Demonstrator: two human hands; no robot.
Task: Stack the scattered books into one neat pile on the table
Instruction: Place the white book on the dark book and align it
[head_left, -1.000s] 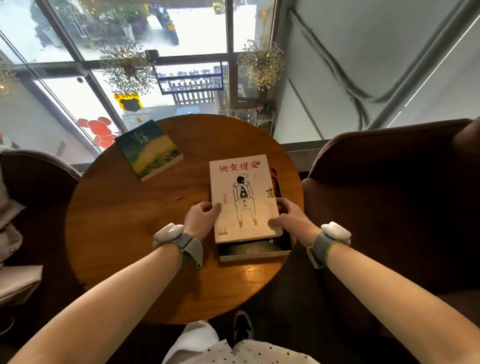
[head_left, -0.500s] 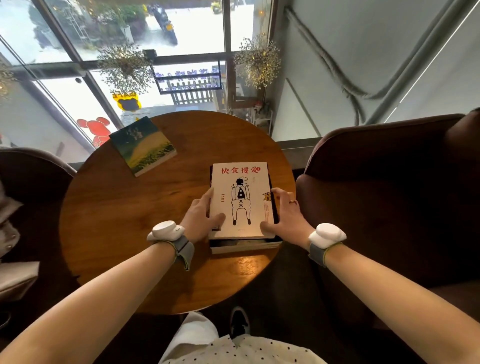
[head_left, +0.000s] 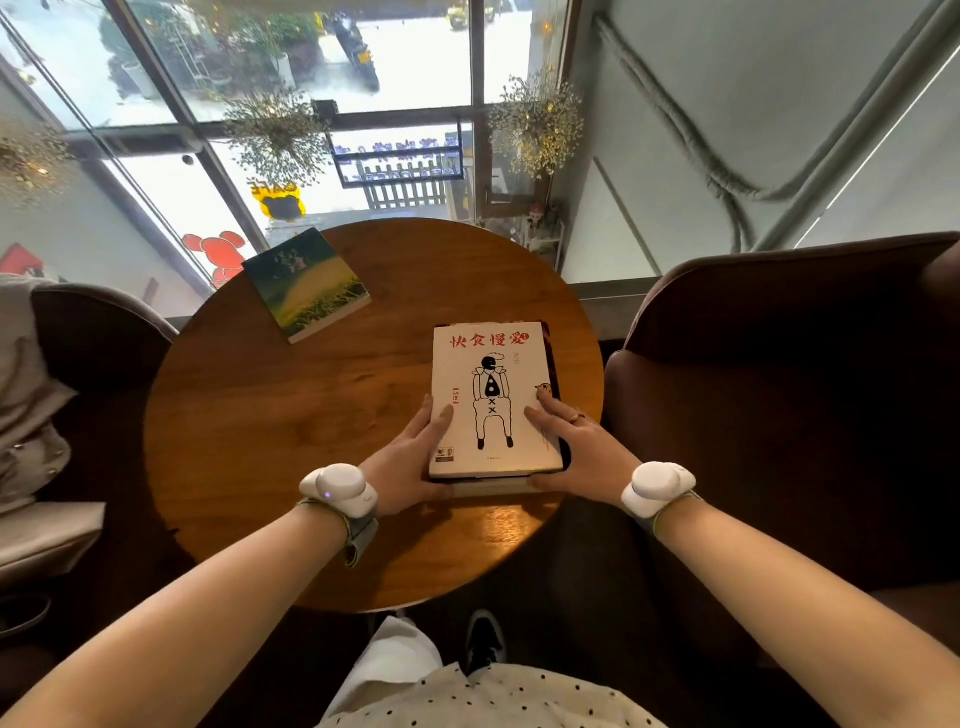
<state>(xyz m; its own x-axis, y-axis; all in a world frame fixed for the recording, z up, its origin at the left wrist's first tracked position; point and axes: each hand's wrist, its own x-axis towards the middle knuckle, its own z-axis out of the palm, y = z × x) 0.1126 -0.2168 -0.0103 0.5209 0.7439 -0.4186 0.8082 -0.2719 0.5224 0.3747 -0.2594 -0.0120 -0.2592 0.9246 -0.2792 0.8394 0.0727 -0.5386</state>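
A white book (head_left: 493, 397) with red characters and a drawn figure lies on top of a dark book (head_left: 555, 364), whose edges show at the right and near sides. This pile sits on the right part of the round wooden table (head_left: 291, 415). My left hand (head_left: 410, 460) presses the pile's near left corner, thumb on the white cover. At the near right corner, my right hand (head_left: 576, 447) lies with fingers spread on the cover and thumb under the near edge. A green and yellow book (head_left: 306, 283) lies apart at the table's far left.
Dark brown armchairs stand to the right (head_left: 779, 405) and left (head_left: 98, 353) of the table. A large window (head_left: 291, 104) with dried flower bunches runs behind it. My shoe (head_left: 483, 636) shows below the table's near edge.
The white book was slid back and squared over the dark book below it. Both hands moved from the sides to the pile's near corners, fingers now resting on the cover.
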